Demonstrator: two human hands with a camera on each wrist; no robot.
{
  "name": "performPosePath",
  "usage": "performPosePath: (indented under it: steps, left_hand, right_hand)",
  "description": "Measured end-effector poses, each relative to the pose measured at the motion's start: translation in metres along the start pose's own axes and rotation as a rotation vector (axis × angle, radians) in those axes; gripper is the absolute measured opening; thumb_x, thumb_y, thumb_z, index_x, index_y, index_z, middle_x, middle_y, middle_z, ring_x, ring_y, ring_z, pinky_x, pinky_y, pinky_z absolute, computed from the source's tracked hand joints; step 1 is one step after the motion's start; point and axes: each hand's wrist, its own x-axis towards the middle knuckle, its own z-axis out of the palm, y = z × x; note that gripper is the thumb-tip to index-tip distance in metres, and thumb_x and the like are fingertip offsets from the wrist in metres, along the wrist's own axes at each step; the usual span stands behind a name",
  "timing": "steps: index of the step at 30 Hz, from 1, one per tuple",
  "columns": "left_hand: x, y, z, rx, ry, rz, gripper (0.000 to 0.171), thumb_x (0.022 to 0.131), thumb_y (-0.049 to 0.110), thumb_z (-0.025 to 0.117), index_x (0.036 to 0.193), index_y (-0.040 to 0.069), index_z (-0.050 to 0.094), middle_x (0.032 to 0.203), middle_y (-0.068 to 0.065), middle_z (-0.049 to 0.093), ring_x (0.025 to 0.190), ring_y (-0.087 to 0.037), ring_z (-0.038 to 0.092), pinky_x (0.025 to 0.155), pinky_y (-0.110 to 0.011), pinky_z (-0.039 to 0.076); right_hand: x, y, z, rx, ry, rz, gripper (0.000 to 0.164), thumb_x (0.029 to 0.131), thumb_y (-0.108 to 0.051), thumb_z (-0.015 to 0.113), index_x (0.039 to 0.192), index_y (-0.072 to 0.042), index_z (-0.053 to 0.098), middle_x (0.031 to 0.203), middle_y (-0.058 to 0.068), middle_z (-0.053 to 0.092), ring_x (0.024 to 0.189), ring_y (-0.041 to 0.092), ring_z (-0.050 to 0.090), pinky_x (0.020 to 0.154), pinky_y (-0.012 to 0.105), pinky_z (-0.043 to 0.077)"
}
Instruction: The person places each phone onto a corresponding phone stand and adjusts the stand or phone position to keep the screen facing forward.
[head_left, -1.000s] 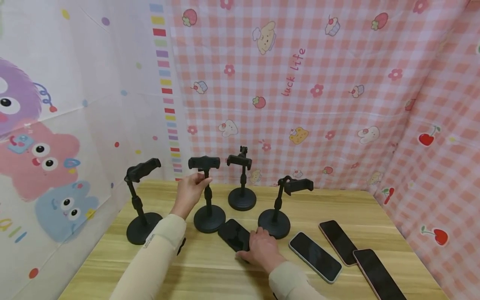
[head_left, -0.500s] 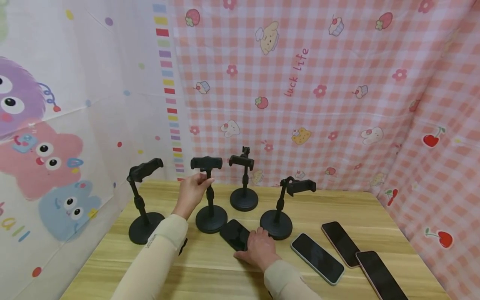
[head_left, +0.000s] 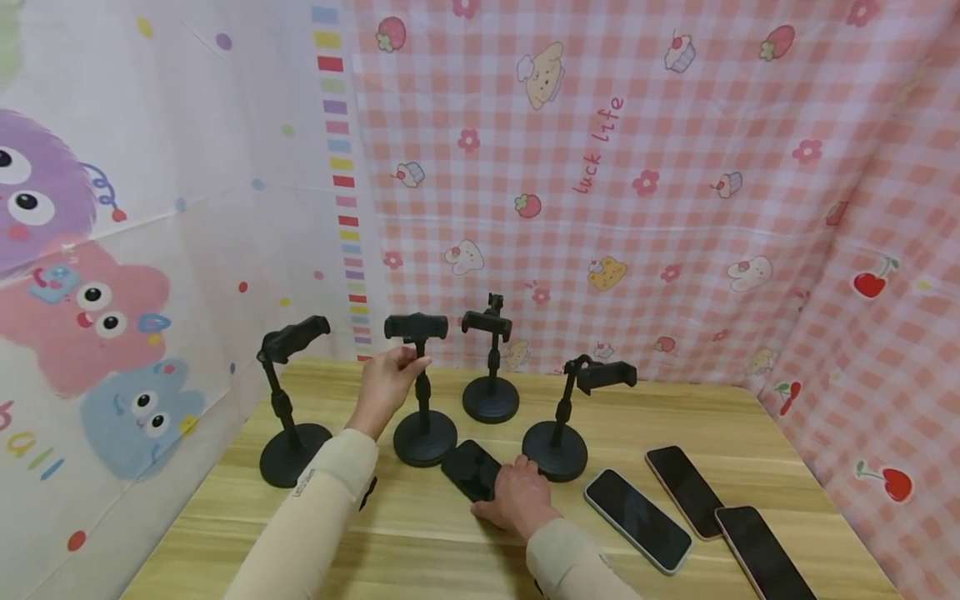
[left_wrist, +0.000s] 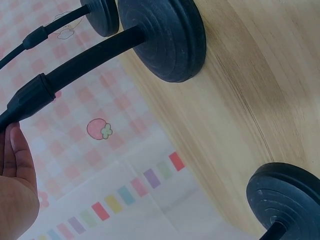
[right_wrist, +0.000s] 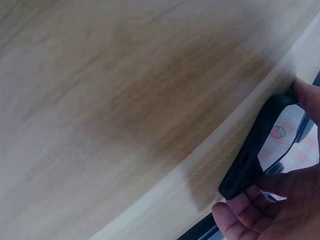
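Note:
My left hand [head_left: 384, 387] pinches the upright stem of a black phone stand [head_left: 425, 442], just under its clamp. In the left wrist view the fingers [left_wrist: 22, 155] meet the stem below its thicker joint. A phone [head_left: 468, 471] in a black case lies screen up in front of that stand. My right hand [head_left: 521, 498] grips this phone at its near end. The right wrist view shows the thumb on one edge of the phone [right_wrist: 247, 155] and curled fingertips [right_wrist: 227, 220] at the other. The palm hides part of the phone.
Other black phone stands rise at the left [head_left: 295, 457], the back [head_left: 491, 402] and the right [head_left: 555, 452]. Three more phones lie on the right: one white-edged [head_left: 637, 521], one behind it [head_left: 684, 492], one nearer the front [head_left: 765, 554]. Patterned cloth [head_left: 600, 208] hangs behind the wooden table [head_left: 420, 550].
The head view has shifted slightly, so the scene sits a little further right. Both hands keep their holds on the stand and the phone.

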Motion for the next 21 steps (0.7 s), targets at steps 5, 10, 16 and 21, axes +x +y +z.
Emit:
performPosePath:
  steps: [5, 10, 16, 21]
  left_hand:
    - [-0.0005, -0.0003, 0.0006, -0.004, 0.01, 0.007, 0.031, 0.089, 0.035, 0.065, 0.093, 0.006, 0.073, 0.086, -0.014, 0.075, 0.075, -0.024, 0.062, 0.068, -0.043, 0.053]
    - [-0.0007, 0.0002, 0.0007, -0.001, 0.009, 0.007, 0.03, 0.09, 0.035, 0.065, 0.091, 0.006, 0.073, 0.083, -0.013, 0.074, 0.073, -0.024, 0.06, 0.067, -0.041, 0.052]
    - [-0.0005, 0.0001, 0.0004, -0.003, 0.004, 0.005, 0.03, 0.09, 0.035, 0.064, 0.09, 0.006, 0.073, 0.082, -0.013, 0.074, 0.07, -0.023, 0.057, 0.062, -0.035, 0.047]
    - [-0.0004, -0.0008, 0.0005, -0.004, 0.014, 0.015, 0.03, 0.09, 0.034, 0.065, 0.089, 0.006, 0.073, 0.081, -0.013, 0.073, 0.07, -0.023, 0.056, 0.061, -0.035, 0.047]
  right_hand:
    - [0.0014, 0.0005, -0.0005, 0.017, -0.026, 0.015, 0.073, 0.068, -0.059, 0.073, 0.101, 0.005, 0.064, 0.097, 0.02, 0.052, 0.09, 0.033, 0.049, 0.076, 0.05, 0.05]
    - [0.0025, 0.0023, 0.0019, 0.03, -0.016, 0.026, 0.072, 0.067, -0.06, 0.073, 0.099, 0.004, 0.064, 0.096, 0.019, 0.052, 0.089, 0.032, 0.049, 0.076, 0.049, 0.05]
    - [0.0006, 0.0017, 0.0015, 0.041, -0.012, 0.026, 0.071, 0.065, -0.059, 0.073, 0.099, 0.003, 0.064, 0.095, 0.019, 0.053, 0.088, 0.032, 0.05, 0.075, 0.049, 0.05]
    - [-0.0004, 0.0024, -0.0002, 0.029, -0.024, 0.018, 0.074, 0.065, -0.059, 0.073, 0.102, 0.004, 0.064, 0.097, 0.02, 0.054, 0.09, 0.033, 0.051, 0.075, 0.049, 0.051]
